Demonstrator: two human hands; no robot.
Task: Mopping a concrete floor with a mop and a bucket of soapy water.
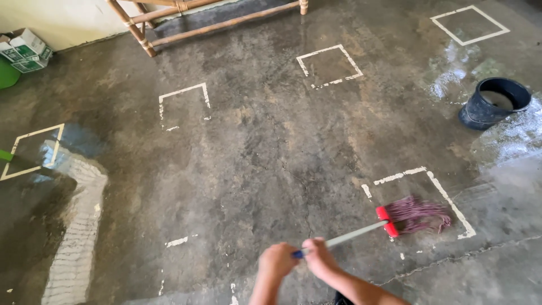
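**Mop held low by both hands, head inside a taped square**

A string mop (395, 222) is gripped at the near end of its pale handle. The left hand (276, 261) is clenched round the blue end grip, and the right hand (318, 254) is closed on the shaft just ahead of it, the two nearly touching. The handle is held at a shallow slant, so the red clamp and maroon strands are laid flat on the concrete floor (254, 158), inside the white taped square (437, 189) at lower right. The strands are blurred. A dark bucket (494, 103) is stood well apart at upper right, beside glossy wet patches, probably kept near for wetting the mop. More taped squares are marked across the floor. A bamboo frame (169, 22) is set against the far wall, and cartons (25, 49) are stacked at upper left.
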